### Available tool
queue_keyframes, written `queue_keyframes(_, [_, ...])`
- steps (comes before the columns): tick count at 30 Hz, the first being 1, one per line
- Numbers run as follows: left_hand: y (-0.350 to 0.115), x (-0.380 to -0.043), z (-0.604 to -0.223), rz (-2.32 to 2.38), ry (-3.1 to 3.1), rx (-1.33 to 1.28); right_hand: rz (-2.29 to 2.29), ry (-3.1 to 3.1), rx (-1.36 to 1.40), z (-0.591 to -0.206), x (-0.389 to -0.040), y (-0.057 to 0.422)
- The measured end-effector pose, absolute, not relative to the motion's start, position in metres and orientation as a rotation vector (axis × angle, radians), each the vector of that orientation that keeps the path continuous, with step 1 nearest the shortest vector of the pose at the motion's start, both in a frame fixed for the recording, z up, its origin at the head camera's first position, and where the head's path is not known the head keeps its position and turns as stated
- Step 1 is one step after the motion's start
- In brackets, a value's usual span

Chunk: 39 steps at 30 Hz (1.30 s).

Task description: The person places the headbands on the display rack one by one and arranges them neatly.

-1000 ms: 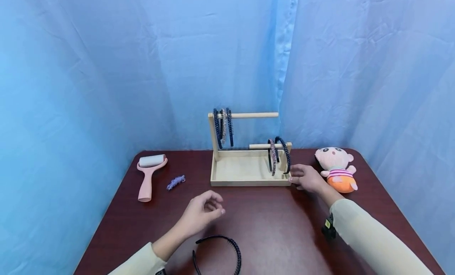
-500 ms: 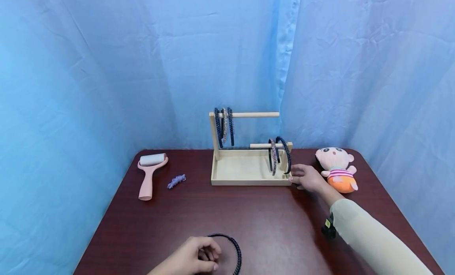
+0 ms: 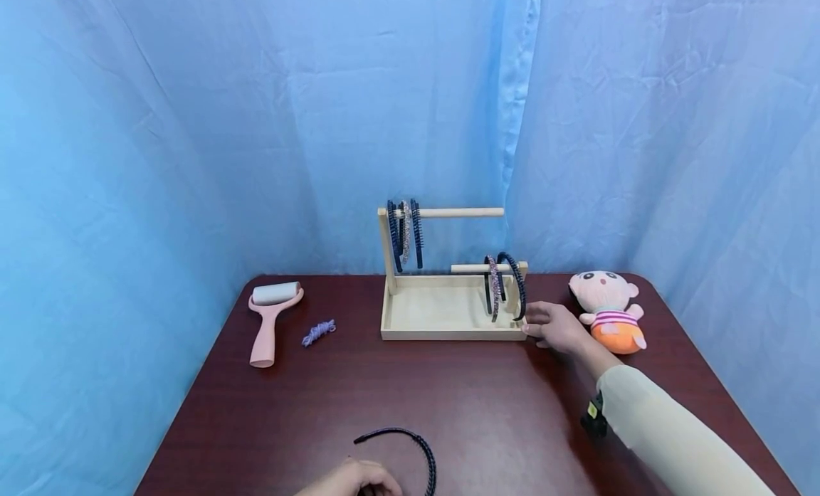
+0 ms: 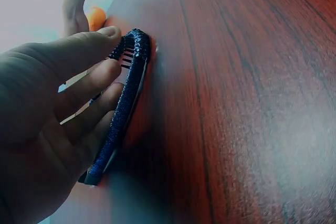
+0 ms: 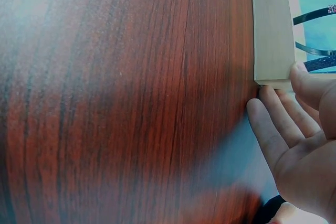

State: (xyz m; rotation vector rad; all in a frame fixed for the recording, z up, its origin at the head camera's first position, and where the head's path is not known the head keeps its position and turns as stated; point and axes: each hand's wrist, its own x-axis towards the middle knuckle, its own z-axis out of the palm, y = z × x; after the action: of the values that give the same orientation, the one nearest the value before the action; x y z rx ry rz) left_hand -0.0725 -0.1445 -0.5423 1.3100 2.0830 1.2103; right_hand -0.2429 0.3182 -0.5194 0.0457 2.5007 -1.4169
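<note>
My left hand [image 3: 359,478] is at the near edge of the head view, beside a dark headband [image 3: 428,459] lying on the table. In the left wrist view its loosely bent fingers [image 4: 92,87] reach to the glittery blue-black headband [image 4: 126,98], the thumb tip near its curved top; no firm grip shows. At the right end of a wooden rack with a tray [image 3: 448,335], my right hand [image 3: 556,327] rests its fingertips and thumb against the corner. Its fingers [image 5: 283,121] are nearly straight in the right wrist view. Several headbands [image 3: 403,233] hang on the rack's upper rod, others on the lower.
On the left of the dark red table [image 3: 474,403] lie a pink-handled roller [image 3: 264,332] and a purple cord bundle [image 3: 318,332]. A plush doll [image 3: 608,311] lies right of my right hand. Blue curtain [image 3: 256,140] surrounds the table's back and sides.
My left hand has drawn back from mid-table toward the near edge, down to the loose headband. The right hand has stayed at the rack's corner.
</note>
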Motion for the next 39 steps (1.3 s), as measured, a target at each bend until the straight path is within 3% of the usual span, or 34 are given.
queue_keyframes(12, [-0.136, -0.071, -0.547, 1.031, 2.174, 1.303, -1.438, 2.496, 0.024, -0.520, -0.243, 0.319])
queue_keyframes(21, [-0.133, -0.069, -0.556, 0.859, 2.397, 1.500, -1.436, 2.488, 0.049, -0.521, -0.243, 0.319])
queue_keyframes(30, [-0.131, -0.065, -0.553, 0.995, 2.342, 1.376, -1.431, 2.487, 0.061, -0.519, -0.242, 0.319])
queue_keyframes(39, [-0.132, -0.067, -0.551, 1.052, 2.349, 1.430, -1.442, 2.478, 0.058, -0.519, -0.242, 0.319])
